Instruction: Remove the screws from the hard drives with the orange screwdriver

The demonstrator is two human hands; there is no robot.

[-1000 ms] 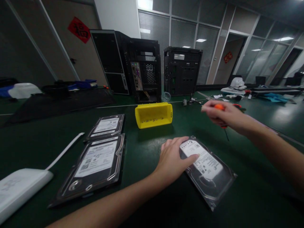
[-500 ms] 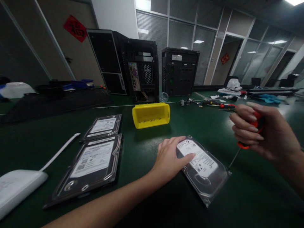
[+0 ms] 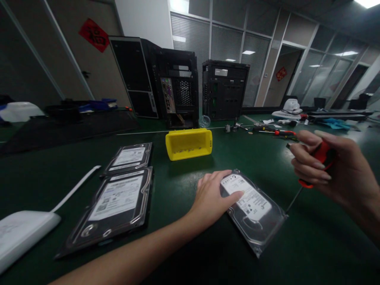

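A hard drive (image 3: 258, 213) with a white label lies flat on the green table, and my left hand (image 3: 212, 194) grips its upper left side, thumb over the label. My right hand (image 3: 320, 162) is closed around the red and black handle of a screwdriver (image 3: 294, 200). The screwdriver's shaft slants down to the drive's right corner, where its tip touches or nearly touches. Behind the drive stands a yellow bin (image 3: 189, 154) with several small screws inside. Two more hard drives, one nearer (image 3: 118, 202) and one farther (image 3: 129, 157), lie to the left.
A white device (image 3: 26, 233) with a strip sticking out sits at the left edge. Black computer cases (image 3: 225, 89) stand at the back. Tools (image 3: 276, 132) and small metal parts (image 3: 234, 127) are at the back right, and a black mat (image 3: 71, 128) lies back left.
My right hand has turned slightly around the screwdriver and its fingers have loosened a little, showing more of the handle. My left hand and the drive have hardly moved.
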